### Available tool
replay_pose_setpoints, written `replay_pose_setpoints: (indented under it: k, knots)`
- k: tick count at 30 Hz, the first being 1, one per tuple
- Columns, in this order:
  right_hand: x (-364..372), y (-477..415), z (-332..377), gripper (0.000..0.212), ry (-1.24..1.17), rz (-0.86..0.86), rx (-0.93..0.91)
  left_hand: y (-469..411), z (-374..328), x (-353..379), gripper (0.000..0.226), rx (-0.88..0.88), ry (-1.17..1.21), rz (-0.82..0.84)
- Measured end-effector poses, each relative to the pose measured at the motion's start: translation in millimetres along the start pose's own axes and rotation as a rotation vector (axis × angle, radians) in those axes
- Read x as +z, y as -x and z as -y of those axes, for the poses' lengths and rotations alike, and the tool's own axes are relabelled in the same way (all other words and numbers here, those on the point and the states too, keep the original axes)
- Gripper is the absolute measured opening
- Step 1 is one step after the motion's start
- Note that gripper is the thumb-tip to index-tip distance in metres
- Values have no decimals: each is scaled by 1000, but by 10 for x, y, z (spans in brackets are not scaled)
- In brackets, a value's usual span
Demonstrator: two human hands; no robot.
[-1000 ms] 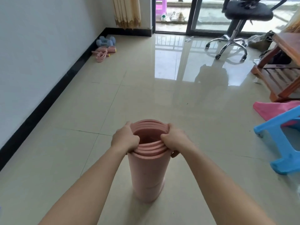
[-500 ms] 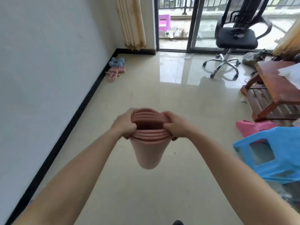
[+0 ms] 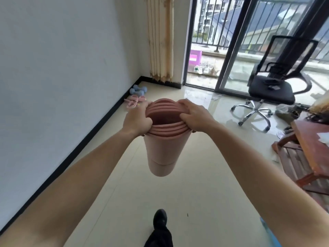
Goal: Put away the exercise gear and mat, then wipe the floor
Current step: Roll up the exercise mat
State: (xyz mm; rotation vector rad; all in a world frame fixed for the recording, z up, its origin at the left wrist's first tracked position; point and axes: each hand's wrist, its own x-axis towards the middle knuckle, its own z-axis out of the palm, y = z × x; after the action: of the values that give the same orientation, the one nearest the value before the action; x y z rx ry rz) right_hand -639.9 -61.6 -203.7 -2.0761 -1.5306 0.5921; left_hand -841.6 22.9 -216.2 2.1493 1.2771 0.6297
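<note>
Mat: the pink mat [image 3: 163, 148] is rolled into a tube and stands upright in the air, above the floor [image 3: 204, 184]. Its lower end touches nothing. Its open top end shows the spiral of the layers.
Left hand: the left hand [image 3: 137, 120] is closed on the left side of the mat's top rim. The fingers go around the outside and the thumb presses on the layers.
Right hand: the right hand [image 3: 194, 115] is closed on the right side of the same rim, with the thumb on the layers and the fingers over the far edge.
Arms: both bare arms reach forward to the mat, 1 on each side of it.
Dumbbells: 2 blue dumbbells [image 3: 138, 90] lie on the floor beyond the mat and to its left, next to the wall [image 3: 62, 68].
Pink gear: a pink item [image 3: 134, 101] lies just in front of the dumbbells, partly hidden behind the left hand. What it is exactly cannot be told.
Curtain: a beige curtain [image 3: 160, 38] hangs in the corner, far beyond the mat.
Door: a glass door [image 3: 222, 45] with a dark frame is beyond the mat and to its right. A balcony with railings is seen through it.
Chair: a black chair [image 3: 274, 86] on wheels stands right of the mat, near the door.
Table: a brown wooden table [image 3: 313, 148] is well to the right of the mat.
Foot: 1 foot in a black shoe [image 3: 160, 218] is on the floor, nearer to the camera than the mat.
</note>
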Motion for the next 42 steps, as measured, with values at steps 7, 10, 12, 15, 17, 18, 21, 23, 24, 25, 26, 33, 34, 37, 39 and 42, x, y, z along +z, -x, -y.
replay_pose_setpoints:
  k: [7, 10, 12, 15, 17, 18, 21, 23, 24, 25, 26, 33, 34, 37, 39, 42]
  knots:
    - [-586, -1621, 203, 48, -32, -64, 7, -1892, -65, -254, 70, 86, -21, -27]
    - [-800, -2263, 206, 47, -23, -114, -27, -2582, -173, -297, 70, 109, -40, -59]
    - [-901, -2720, 128, 48, -24, -141, -42, -3043, -206, -238, 70, 113, -41, -73]
    - [-999, -3476, -72, 51, 23, -177, -58, -3762, -199, -73, 71, 111, -41, -107]
    - [-1061, -4057, -264, 51, 32, -186, -81, -4313, -184, 84, 70, 114, -48, -113]
    - [-1091, -4371, -373, 51, 32, -191, -94, -4606, -180, 164, 69, 115, -53, -113]
    - [-1246, -5336, -649, 50, 12, -195, -138, -5552, -176, 371, 68, 102, -70, -126]
    - [-1391, -5950, -743, 51, 22, -176, -171, -6138, -187, 443, 69, 62, -83, -141]
    - [-1462, -6241, -759, 52, 34, -172, -185, -6401, -194, 458, 70, 43, -83, -142]
    - [-1534, -6537, -757, 52, 47, -167, -201, -6661, -191, 458, 69, 26, -79, -144]
    - [-1596, -6816, -736, 52, 60, -161, -217, -6902, -171, 439, 69, 11, -78, -155]
    - [-1634, -8663, -473, 50, 41, -76, -271, -8486, 261, 224, 64, -54, -68, -234]
    - [-1593, -8964, -443, 50, 36, -64, -273, -8736, 367, 210, 63, -55, -72, -249]
    - [-1406, -9859, -352, 50, 41, -49, -287, -9499, 760, 169, 63, -62, -86, -277]
    - [-1224, -10551, -258, 51, 41, -41, -292, -10108, 1109, 115, 62, -81, -88, -282]
    - [-1036, -11561, -42, 52, 46, -26, -293, -11002, 1536, -56, 62, -106, -102, -284]
